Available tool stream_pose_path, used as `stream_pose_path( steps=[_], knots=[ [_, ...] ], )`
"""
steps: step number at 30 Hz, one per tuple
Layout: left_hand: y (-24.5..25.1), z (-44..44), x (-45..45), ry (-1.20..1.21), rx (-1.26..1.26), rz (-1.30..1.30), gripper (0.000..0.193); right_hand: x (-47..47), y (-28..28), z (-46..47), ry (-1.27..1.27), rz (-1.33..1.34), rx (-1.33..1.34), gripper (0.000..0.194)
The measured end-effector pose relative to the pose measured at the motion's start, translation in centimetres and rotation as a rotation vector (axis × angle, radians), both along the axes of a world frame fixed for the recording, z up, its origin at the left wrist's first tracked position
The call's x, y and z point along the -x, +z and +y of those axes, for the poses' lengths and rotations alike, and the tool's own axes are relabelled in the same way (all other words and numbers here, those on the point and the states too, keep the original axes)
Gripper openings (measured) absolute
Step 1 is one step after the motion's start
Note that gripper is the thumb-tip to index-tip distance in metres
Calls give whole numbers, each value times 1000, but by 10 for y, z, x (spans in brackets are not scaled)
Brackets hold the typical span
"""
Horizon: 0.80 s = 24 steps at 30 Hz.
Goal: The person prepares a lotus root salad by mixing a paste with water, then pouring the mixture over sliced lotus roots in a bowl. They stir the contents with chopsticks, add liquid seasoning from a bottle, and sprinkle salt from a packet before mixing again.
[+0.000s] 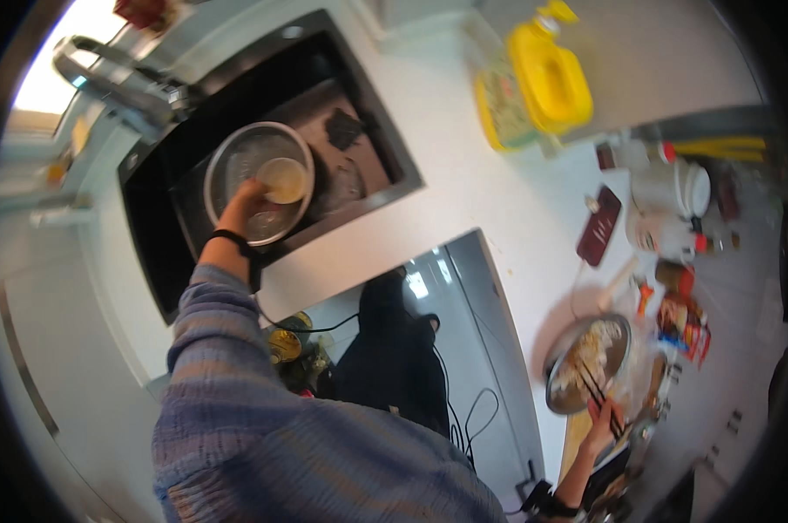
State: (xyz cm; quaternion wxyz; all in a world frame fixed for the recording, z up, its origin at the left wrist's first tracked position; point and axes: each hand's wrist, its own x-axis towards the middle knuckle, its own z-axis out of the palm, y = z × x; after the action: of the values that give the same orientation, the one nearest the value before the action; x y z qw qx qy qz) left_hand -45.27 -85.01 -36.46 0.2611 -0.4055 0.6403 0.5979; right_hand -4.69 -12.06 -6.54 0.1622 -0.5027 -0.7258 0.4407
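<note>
My left hand (255,196) reaches into the black sink (379,124) and grips a small pale bowl (285,181), which looks yellowish inside. That bowl is over or inside a round metal basin (240,153) standing in the sink; whether the two touch, I cannot tell. Far to the right, my right hand (604,421) holds a pair of dark chopsticks (591,384). Their tips are in a pale, chopped food mix (586,356) with brownish patches. The mix lies in a metal bowl (563,397) on the white counter (459,176).
A curved faucet (122,78) rises behind the sink, and a dark cloth-like piece (343,128) lies in it. A yellow plastic jug (557,85), a dark red phone (599,225), jars (668,186) and food packets (681,323) stand along the counter. Black cables (462,418) hang near my body.
</note>
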Motion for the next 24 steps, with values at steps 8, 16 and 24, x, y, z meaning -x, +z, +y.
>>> stream_pose_path(
  steps=[8,16,24],
  knots=[
    [122,107,-6,-509,1237,680,43,-17,-7,-10,-131,-35,56,17],
    [191,402,-146,-1539,410,1430,68,-34,-37,-8,-385,351,250,20],
    [161,509,-209,-1701,446,1405,62,-40,-32,-14,-315,337,277,19]
  ],
)
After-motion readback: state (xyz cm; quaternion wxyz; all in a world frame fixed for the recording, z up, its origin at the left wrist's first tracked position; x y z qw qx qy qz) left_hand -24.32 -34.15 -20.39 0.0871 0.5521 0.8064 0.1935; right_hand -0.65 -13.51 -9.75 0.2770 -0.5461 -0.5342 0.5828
